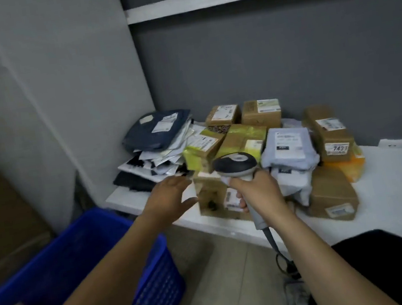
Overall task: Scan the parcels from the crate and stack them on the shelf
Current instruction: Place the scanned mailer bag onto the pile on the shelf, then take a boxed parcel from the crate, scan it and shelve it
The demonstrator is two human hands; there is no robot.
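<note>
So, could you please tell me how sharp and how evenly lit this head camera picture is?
Head view: the left hand and the small box beside it are smeared by motion blur, while the right hand gripping the scanner looks sharper. Head view: the wide lens slants the wall and shelf lines, the light is dim and soft, and most labels are unreadable.
</note>
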